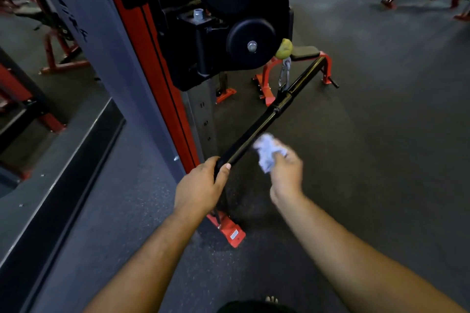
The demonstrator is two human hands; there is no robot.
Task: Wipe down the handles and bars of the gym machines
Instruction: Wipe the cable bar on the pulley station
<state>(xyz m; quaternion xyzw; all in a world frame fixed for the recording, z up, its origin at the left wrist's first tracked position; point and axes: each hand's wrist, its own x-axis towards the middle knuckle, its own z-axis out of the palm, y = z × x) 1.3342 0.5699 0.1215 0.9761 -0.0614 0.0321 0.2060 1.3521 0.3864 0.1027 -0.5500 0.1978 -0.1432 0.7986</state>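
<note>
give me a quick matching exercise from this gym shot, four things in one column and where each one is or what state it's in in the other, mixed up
Things
1. long black straight cable bar
2. crumpled white paper towel
3. yellow-green rubber stopper ball
4. silver metal carabiner clip

Places or states
A. sits just above the clip, beside the lower black pulley wheel
B. bunched in the right hand, close to the bar
C. near end gripped by the left hand
D. hangs between the ball and the middle of the bar

Pairs: 1-C, 2-B, 3-A, 4-D
</note>
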